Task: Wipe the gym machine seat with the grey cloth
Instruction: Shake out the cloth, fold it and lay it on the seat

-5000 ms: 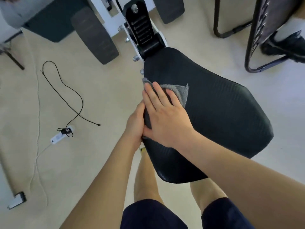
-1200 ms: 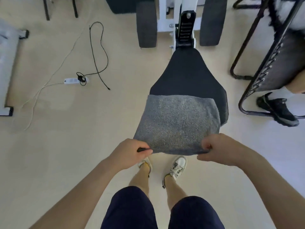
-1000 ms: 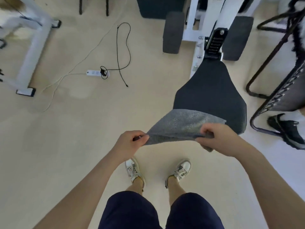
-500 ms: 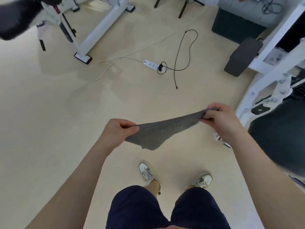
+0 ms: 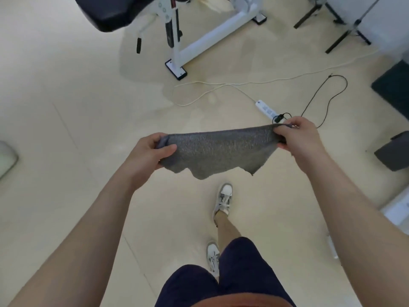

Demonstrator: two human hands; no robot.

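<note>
The grey cloth (image 5: pixel 217 151) hangs stretched at mid-view, its upper corners pinched by the left hand (image 5: pixel 148 156) and right hand (image 5: pixel 298 138), fingers and thumbs curled on the fabric, lower edge sagging free. Best, I judge, to fold it into a flat pad before reaching the black padded seat (image 5: pixel 106 12), well apart at 11 o'clock. The floor (image 5: pixel 66 107) toward 10 o'clock lies open; the white frame foot (image 5: pixel 176 70) at 12 and the power strip (image 5: pixel 266 110) at 1 want stepping round.

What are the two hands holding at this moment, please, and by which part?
The grey cloth, stretched in the air between them: the left hand grips its left end, the right hand pinches its right end.
</note>
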